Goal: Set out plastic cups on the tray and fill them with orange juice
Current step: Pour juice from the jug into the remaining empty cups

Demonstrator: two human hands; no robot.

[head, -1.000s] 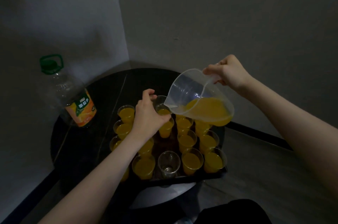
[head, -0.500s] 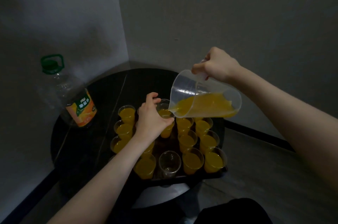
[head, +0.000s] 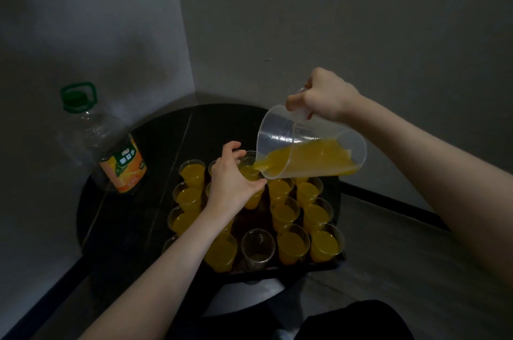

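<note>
Right hand (head: pixel 326 98): clamped on handle of clear measuring jug (head: pixel 308 145), tilted, spout over held cup (head: pixel 249 173); orange juice (head: pixel 308 160) pooled at spout.
Left hand (head: pixel 231 184): fingers curled round that cup, on tray (head: pixel 319 264).
Filled cups (head: pixel 323 242): rows around left hand.
Empty cup (head: pixel 258 248): below left hand.
Juice bottle (head: pixel 111 145): left of left hand, on table (head: pixel 133 228).

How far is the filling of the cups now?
Nearly done: most cups on the tray hold juice. The right hand tips the clear jug over a cup steadied by the left hand. One empty cup remains in the front row.
</note>
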